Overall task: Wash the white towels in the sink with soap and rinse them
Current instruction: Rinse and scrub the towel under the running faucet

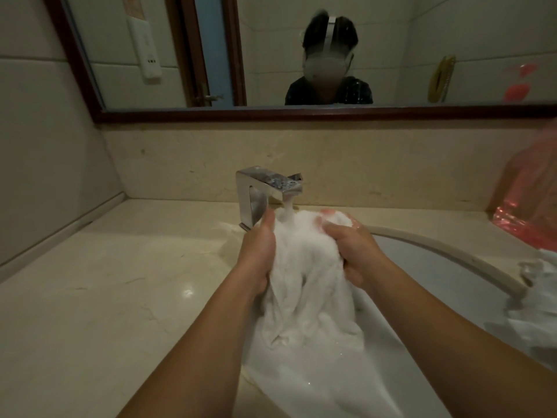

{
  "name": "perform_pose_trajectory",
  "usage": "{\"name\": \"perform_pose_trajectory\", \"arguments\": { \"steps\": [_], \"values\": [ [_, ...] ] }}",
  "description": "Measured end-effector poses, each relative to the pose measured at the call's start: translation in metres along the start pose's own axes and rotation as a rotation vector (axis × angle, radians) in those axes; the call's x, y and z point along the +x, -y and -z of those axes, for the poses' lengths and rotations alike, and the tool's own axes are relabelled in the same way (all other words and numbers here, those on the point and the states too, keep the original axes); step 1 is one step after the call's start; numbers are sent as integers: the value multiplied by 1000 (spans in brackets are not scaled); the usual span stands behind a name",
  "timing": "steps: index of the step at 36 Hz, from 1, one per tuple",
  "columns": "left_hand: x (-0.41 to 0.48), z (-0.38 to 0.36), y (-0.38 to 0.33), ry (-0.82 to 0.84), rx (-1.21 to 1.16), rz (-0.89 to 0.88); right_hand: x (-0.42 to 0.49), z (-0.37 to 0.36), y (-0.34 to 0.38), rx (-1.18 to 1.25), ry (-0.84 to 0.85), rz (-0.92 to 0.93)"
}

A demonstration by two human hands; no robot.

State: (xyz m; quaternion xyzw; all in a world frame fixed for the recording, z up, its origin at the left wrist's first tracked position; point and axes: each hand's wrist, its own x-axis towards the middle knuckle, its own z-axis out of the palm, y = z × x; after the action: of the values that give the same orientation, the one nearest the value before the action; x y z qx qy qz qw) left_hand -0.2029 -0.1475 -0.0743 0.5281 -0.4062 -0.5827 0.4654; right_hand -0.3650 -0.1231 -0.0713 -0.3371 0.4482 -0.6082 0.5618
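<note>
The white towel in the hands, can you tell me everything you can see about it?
The white towel is soft, wet-looking cloth, bunched into folds and held upright over the sink. Water from the silver faucet pours onto its top. The left hand grips one side and the right hand the other. Its lower end trails down into the basin.
</note>
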Motion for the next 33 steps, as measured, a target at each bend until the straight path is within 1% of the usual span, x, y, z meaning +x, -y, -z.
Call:
{"name": "perform_pose_trajectory", "arguments": {
  "steps": [1, 2, 3, 4, 6, 8, 10, 12, 14, 16, 18, 19, 21, 23, 25, 26, 28, 29, 30, 32, 33],
  "values": [
    [0, 0, 2, -55, 95, -41, 0, 0, 1, 61, 18, -3],
    [1, 0, 3, -63, 143, -55, -1, -1, 2, 119, 31, -9],
    [-2, -1, 4, -1, 160, -44, -2, -2, 4, 167, 43, -11],
    [-3, -3, 5, 95, 156, -20, -3, -3, 6, 202, 49, -7],
    [-6, -5, 6, 238, 128, 52, -2, -5, 8, 245, 57, 3],
    [-6, -5, 8, 286, 101, 79, -1, -6, 11, 257, 92, -1],
    [-4, -4, 9, 267, 64, 83, -1, -6, 15, 155, 139, 5],
    [-2, -3, 7, 227, -3, 67, -1, -4, 17, -21, 143, 13],
    [1, -1, 4, 187, -69, 74, -3, -3, 17, -237, 105, 20],
    [4, 0, 0, 167, -78, 101, -4, 2, 14, -447, 48, -2],
    [3, 0, -2, 180, -148, 140, -3, 8, 8, -588, -24, -57],
    [1, 0, -3, 159, -220, 167, -3, 10, 6, -598, -34, -103],
    [1, 2, -2, 114, -321, 161, -3, 14, 3, -571, 34, -213],
    [-2, 6, -3, 113, -338, 118, -8, 12, 4, -561, 150, -300],
    [-1, 9, -4, 129, -389, 114, -12, 9, 3, -539, 297, -397],
    [0, 10, -4, 116, -408, 108, -13, 10, 2, -555, 371, -432],
    [4, 14, -4, 97, -456, 90, -14, 11, -1, -589, 466, -515],
    [5, 15, -3, 115, -478, 78, -12, 14, -2, -599, 488, -523],
    [5, 17, -4, 118, -472, 74, -12, 16, 0, -613, 489, -493],
    [2, 19, -4, 136, -453, 47, -10, 23, 2, -590, 429, -379],
    [-1, 18, -5, 136, -453, 26, -8, 26, 3, -534, 381, -331]
  ]
}}
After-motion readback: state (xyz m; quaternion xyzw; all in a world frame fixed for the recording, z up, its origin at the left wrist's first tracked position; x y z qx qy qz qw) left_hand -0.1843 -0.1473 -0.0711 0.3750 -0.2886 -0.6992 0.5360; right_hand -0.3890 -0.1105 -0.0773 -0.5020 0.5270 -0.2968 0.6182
